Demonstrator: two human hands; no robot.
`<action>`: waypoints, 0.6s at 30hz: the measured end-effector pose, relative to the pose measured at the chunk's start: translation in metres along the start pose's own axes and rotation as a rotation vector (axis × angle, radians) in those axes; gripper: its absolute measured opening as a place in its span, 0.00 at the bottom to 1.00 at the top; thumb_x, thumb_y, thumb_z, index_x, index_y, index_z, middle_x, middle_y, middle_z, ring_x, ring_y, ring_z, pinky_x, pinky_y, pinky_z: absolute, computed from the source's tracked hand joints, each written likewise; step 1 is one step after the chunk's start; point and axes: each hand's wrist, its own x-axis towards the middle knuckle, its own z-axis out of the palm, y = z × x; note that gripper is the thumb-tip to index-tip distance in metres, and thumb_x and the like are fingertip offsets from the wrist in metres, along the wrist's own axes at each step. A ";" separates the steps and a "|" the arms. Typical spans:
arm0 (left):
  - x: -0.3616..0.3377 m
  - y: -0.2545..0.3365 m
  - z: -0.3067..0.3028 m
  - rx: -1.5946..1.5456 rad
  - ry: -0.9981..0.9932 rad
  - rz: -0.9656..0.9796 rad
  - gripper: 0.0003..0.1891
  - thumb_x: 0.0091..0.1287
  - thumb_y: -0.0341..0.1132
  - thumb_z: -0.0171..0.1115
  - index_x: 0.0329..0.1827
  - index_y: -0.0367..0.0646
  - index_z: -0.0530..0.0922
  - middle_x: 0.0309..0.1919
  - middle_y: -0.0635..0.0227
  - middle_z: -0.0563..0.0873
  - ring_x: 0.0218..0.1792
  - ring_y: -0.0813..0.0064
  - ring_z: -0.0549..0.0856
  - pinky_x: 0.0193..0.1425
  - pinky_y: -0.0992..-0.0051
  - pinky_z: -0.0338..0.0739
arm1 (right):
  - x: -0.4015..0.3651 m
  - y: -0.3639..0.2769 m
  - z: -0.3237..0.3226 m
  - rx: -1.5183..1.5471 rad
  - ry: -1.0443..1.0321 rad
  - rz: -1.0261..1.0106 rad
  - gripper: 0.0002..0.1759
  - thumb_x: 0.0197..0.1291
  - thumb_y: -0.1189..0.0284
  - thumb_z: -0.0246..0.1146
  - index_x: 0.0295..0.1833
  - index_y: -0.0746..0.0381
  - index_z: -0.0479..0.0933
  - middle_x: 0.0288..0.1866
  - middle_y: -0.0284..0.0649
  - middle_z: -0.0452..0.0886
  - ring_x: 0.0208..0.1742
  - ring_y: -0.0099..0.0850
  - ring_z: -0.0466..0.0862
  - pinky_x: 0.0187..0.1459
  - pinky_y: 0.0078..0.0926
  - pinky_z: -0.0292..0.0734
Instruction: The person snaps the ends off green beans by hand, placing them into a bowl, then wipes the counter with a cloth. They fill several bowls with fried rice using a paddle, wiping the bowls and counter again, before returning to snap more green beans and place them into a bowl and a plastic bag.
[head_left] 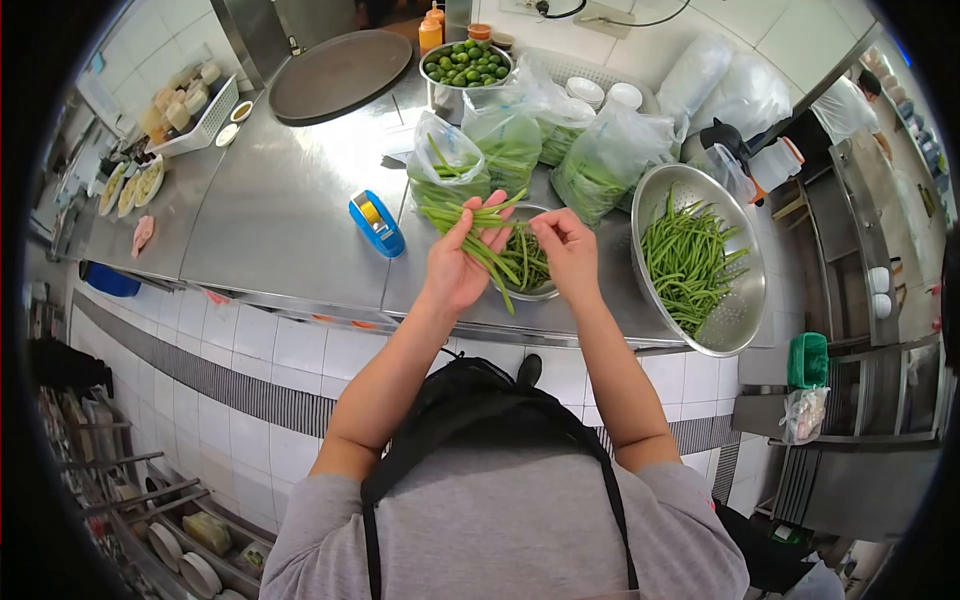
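Observation:
My left hand point(458, 268) is palm up, with its fingers curled round a loose bunch of green beans point(492, 262). The beans stick out past both sides of the palm. Close to its right, my right hand point(571, 262) has thumb and forefinger pinched together; whatever is between the fingertips is too small to make out. Beneath both hands sits a metal bowl point(543, 294) with thin green bean pieces point(527, 252) inside, partly hidden by the hands. At the right, a perforated steel colander point(738, 300) holds a heap of whole green beans point(688, 255).
Clear plastic bags of green beans point(603, 165) stand behind the bowl. A blue tape dispenser point(377, 226) is left of my hands. Farther back are a pot of limes point(466, 65) and a round dark tray point(340, 75). The steel counter's front edge point(290, 300) runs before me.

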 end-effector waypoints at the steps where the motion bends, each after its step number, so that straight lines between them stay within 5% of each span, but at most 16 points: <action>1: -0.001 0.000 -0.001 0.001 0.006 0.002 0.12 0.71 0.36 0.40 0.53 0.45 0.67 0.61 0.59 0.68 0.62 0.62 0.67 0.64 0.65 0.62 | -0.002 -0.001 0.002 0.251 -0.013 0.196 0.06 0.57 0.71 0.58 0.35 0.63 0.74 0.29 0.31 0.73 0.25 0.20 0.71 0.26 0.19 0.65; 3: 0.000 -0.002 -0.004 -0.041 -0.026 -0.026 0.12 0.71 0.37 0.39 0.52 0.48 0.68 0.62 0.60 0.66 0.63 0.63 0.65 0.65 0.66 0.62 | -0.004 -0.002 0.006 0.504 -0.025 0.393 0.06 0.58 0.71 0.58 0.34 0.64 0.73 0.27 0.30 0.72 0.25 0.19 0.71 0.26 0.18 0.65; 5: 0.003 -0.003 -0.008 -0.048 0.017 0.006 0.12 0.71 0.37 0.39 0.52 0.47 0.67 0.62 0.60 0.67 0.62 0.63 0.67 0.65 0.65 0.63 | -0.008 -0.009 0.007 1.205 -0.067 0.545 0.08 0.60 0.70 0.57 0.35 0.64 0.73 0.24 0.29 0.72 0.24 0.19 0.71 0.26 0.16 0.65; 6: 0.005 -0.003 -0.009 -0.056 0.059 0.040 0.12 0.71 0.37 0.39 0.52 0.46 0.67 0.61 0.60 0.68 0.61 0.63 0.68 0.64 0.65 0.63 | -0.008 -0.008 0.006 1.203 -0.068 0.547 0.08 0.60 0.70 0.57 0.35 0.64 0.73 0.24 0.29 0.72 0.24 0.19 0.71 0.26 0.16 0.65; 8: 0.010 0.002 -0.014 -0.054 0.074 0.062 0.12 0.71 0.37 0.39 0.52 0.46 0.67 0.61 0.60 0.68 0.61 0.64 0.68 0.64 0.65 0.63 | -0.009 -0.002 0.000 0.251 -0.068 0.416 0.09 0.60 0.68 0.56 0.35 0.64 0.73 0.22 0.33 0.72 0.25 0.22 0.73 0.28 0.19 0.67; 9: 0.011 0.004 -0.017 -0.046 0.085 0.079 0.12 0.71 0.37 0.39 0.52 0.47 0.67 0.61 0.60 0.69 0.61 0.64 0.68 0.64 0.65 0.62 | -0.012 0.004 0.000 0.252 -0.069 0.416 0.09 0.60 0.68 0.56 0.35 0.64 0.73 0.22 0.33 0.72 0.25 0.22 0.73 0.28 0.19 0.67; 11: 0.013 0.005 -0.015 -0.031 0.096 0.083 0.12 0.71 0.37 0.39 0.52 0.47 0.67 0.61 0.60 0.68 0.61 0.64 0.68 0.64 0.65 0.62 | -0.014 0.009 0.001 -0.260 -0.130 0.009 0.10 0.60 0.67 0.55 0.34 0.65 0.73 0.20 0.37 0.71 0.26 0.25 0.74 0.29 0.23 0.68; 14: 0.013 0.001 -0.010 -0.013 0.090 0.083 0.12 0.71 0.37 0.39 0.52 0.46 0.67 0.61 0.60 0.68 0.62 0.63 0.67 0.65 0.65 0.62 | -0.012 -0.005 0.001 -0.016 -0.305 0.296 0.11 0.60 0.67 0.55 0.35 0.65 0.73 0.21 0.40 0.70 0.26 0.27 0.73 0.29 0.25 0.68; 18: 0.012 -0.002 0.002 -0.041 0.105 0.075 0.12 0.71 0.37 0.38 0.52 0.46 0.66 0.61 0.59 0.68 0.62 0.62 0.67 0.65 0.65 0.61 | -0.014 -0.002 0.008 0.134 -0.313 0.337 0.11 0.60 0.68 0.56 0.34 0.65 0.73 0.22 0.40 0.70 0.25 0.25 0.72 0.29 0.25 0.67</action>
